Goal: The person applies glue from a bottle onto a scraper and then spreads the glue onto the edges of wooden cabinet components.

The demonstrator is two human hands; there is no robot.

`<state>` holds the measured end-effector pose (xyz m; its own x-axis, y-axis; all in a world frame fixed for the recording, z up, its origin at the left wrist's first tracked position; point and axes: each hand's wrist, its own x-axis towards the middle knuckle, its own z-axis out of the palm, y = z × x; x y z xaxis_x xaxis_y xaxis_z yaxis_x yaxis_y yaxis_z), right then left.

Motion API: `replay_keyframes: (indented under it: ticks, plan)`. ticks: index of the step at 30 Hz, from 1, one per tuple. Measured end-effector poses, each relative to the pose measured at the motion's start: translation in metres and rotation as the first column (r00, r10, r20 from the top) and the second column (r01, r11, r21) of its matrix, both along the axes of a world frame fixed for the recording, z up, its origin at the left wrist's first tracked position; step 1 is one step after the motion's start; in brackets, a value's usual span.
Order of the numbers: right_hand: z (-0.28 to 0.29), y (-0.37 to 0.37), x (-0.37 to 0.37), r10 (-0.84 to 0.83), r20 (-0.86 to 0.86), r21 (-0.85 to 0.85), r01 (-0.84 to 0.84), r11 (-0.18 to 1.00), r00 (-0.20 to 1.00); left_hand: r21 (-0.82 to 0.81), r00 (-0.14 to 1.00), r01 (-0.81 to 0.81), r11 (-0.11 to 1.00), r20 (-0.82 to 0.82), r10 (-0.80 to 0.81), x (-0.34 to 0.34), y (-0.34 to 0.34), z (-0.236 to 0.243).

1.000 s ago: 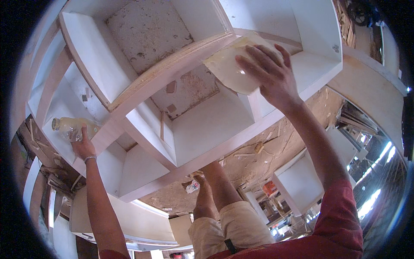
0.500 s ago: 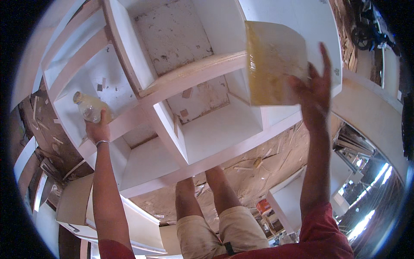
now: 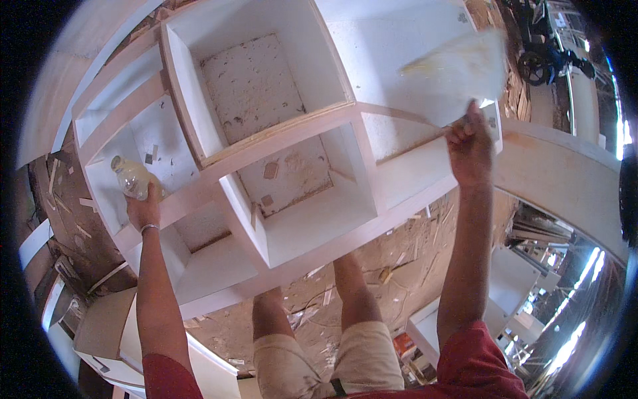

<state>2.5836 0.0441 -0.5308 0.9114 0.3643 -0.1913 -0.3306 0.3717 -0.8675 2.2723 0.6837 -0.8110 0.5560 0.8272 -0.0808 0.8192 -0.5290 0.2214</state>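
My left hand (image 3: 143, 207) is wrapped round a clear plastic bottle (image 3: 133, 178) with something pale yellow inside, held tilted over the left compartment. At the right, my raised right hand (image 3: 472, 149) has its fingers closed on the lower edge of a thin, pale sheet (image 3: 468, 70) with yellowish smears, blurred by motion. Beneath both hands lies a white wooden cabinet frame (image 3: 292, 251) divided into several open compartments, its front rails pinkish. Small dark scraps and marks dot the inner panels.
Several wood offcuts and shavings litter the brown floor (image 3: 409, 256) by my legs. A long pale board (image 3: 558, 179) stands to the right. Another cabinet piece (image 3: 109, 326) is at the lower left, and a wheeled machine (image 3: 533, 68) stands at the far right.
The sheet has swung up and right, from upright to slanted. My right hand's fingers have gone from spread to closed on its edge. The cabinet has shifted left in view.
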Motion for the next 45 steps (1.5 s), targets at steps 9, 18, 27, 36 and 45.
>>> replay_keyframes:
  ticks: [9,18,27,36,45]
  plan:
    - [-0.127,0.024,0.107,0.159,0.1,-0.662,-0.053,0.748,0.982,0.208,0.977,-0.193,0.959,-0.054,0.208,0.041,-0.023,-0.013]
    - [-0.206,0.084,0.132,0.177,-0.124,-0.854,-0.196,0.482,0.976,0.178,0.984,-0.168,0.97,-0.021,0.175,0.033,-0.026,-0.021]
    - [-0.217,0.101,0.127,0.18,-0.168,-0.861,-0.233,0.453,0.969,0.062,0.981,-0.191,0.98,-0.023,0.193,0.034,-0.035,-0.021]
    - [-0.179,0.099,0.119,0.167,0.253,-0.963,0.232,0.136,0.953,-0.005,0.97,-0.24,0.971,-0.034,0.24,0.043,-0.044,-0.018]
    - [-0.163,0.126,0.107,0.237,0.2,-0.974,0.219,-0.055,0.951,0.019,0.984,-0.168,0.986,-0.049,0.168,0.054,-0.053,-0.002]
